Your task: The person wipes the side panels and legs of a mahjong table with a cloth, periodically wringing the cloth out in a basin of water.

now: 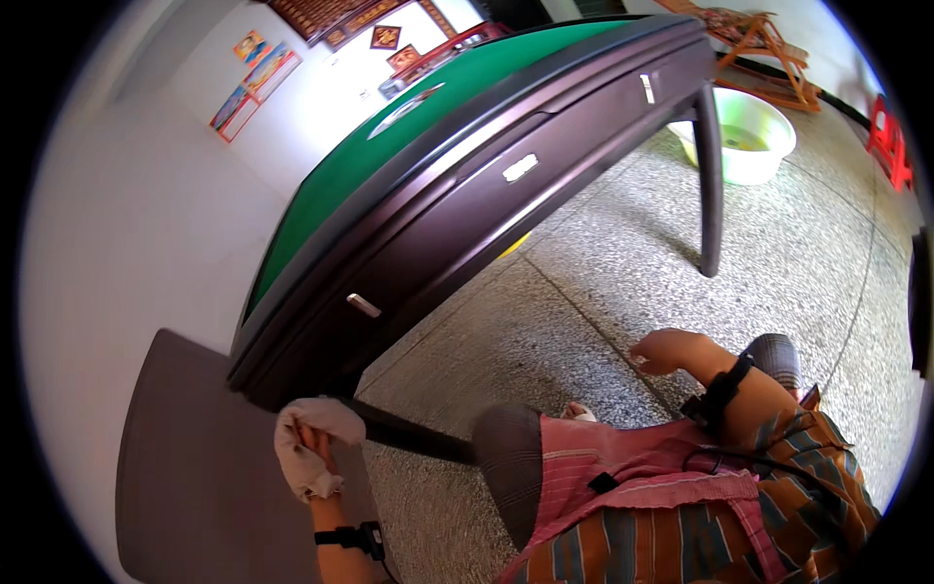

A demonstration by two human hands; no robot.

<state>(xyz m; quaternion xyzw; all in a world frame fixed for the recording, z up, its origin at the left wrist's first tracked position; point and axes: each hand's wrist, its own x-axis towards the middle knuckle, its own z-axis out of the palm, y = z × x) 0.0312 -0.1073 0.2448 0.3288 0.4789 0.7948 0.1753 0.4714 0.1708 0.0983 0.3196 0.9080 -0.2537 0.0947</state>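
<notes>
My left hand [315, 444] is wrapped in a beige cloth [295, 474]. The cloth sits at the top of the near leg [416, 431] of a dark brown game table [467, 197], just below the table's corner, and seems to touch it. Green felt [343, 168] covers the tabletop, and metal fittings [363, 305] dot its side panel. My right hand [665, 350] hangs in the air over the floor beside my knee, fingers loosely bent, with nothing seen in it. Its palm is turned out of sight.
A large brown panel [197, 452] leans by the white wall at left. Beyond the table's far leg [708, 190] stands a pale plastic tub [759, 164] holding yellowish liquid. Farther off are a wooden reclining chair [773, 55] and a red plastic stool [889, 142] on the speckled floor [613, 219].
</notes>
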